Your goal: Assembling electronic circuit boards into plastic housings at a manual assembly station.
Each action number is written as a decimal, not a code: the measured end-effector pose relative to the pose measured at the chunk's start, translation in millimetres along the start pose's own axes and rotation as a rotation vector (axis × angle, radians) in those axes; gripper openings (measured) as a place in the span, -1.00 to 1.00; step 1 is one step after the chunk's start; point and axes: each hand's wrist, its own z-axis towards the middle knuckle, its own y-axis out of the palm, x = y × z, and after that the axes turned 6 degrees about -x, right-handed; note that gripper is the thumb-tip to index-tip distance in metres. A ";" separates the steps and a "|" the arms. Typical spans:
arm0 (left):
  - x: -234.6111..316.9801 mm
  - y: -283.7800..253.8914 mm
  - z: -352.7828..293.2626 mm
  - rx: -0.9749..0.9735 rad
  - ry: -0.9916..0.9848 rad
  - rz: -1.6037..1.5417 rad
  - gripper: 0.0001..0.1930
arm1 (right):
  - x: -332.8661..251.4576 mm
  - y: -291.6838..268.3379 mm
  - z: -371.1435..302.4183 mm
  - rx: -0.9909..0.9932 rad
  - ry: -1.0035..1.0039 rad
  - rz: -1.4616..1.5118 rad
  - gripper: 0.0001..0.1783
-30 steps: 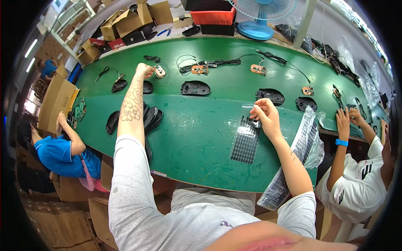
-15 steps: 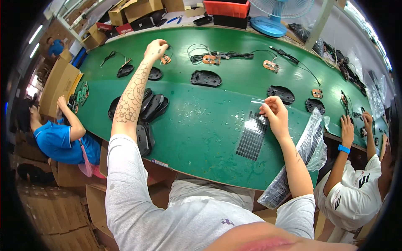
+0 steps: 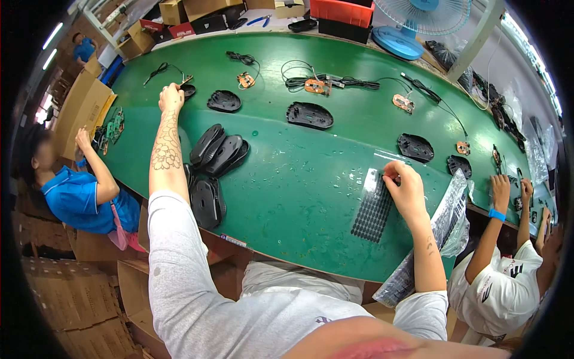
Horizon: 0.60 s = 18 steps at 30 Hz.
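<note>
Head view: green tabletop (image 3: 299,227), its edges bent by the lens.
Left hand (image 3: 171,97): reaches far left, fingers curled at a small black shell (image 3: 189,92); the back of the hand hides the fingertips, so whether they pinch it I cannot tell.
Right hand (image 3: 406,186): thumb and forefinger drawn close together at the upper right of the sheet (image 3: 372,210); whether a dot sits between them is too small to make out.
Sheet: on the tabletop, right of centre, clear with rows of black dots; the hand covers its upper right corner, and glare washes out part of it.
Pile (image 3: 221,149): dark shells beside the left forearm, overlapping too much to count.
Middle shells: one (image 3: 224,101) left of centre, one (image 3: 309,115) near the middle, one (image 3: 415,147) above the sheet.
Orange board (image 3: 317,87): beyond the middle shell, beside a tangled cable (image 3: 353,82) whose ends are hard to trace.
Bag (image 3: 445,221): partly behind the right forearm; crinkled film blurs its contents.
Right co-worker (image 3: 499,281): hands over small parts, indistinct near the rim.
Fan (image 3: 399,43), red bin (image 3: 341,13): cut off above.
</note>
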 end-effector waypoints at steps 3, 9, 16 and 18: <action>10.2 15.1 12.1 0.000 0.151 -0.077 -0.60 | 1.5 -0.4 0.0 -0.006 -0.030 -0.076 -0.74; -32.0 54.6 64.8 0.056 0.369 0.067 -0.59 | -7.4 4.1 6.3 -0.029 -0.066 -0.122 -0.71; 16.5 36.5 48.3 -0.135 0.107 0.020 -0.62 | -3.2 4.1 3.1 -0.040 0.001 -0.053 -0.65; 24.3 32.1 46.7 -0.205 0.106 -0.021 -0.64 | -2.6 3.6 1.9 0.003 0.024 -0.039 -0.64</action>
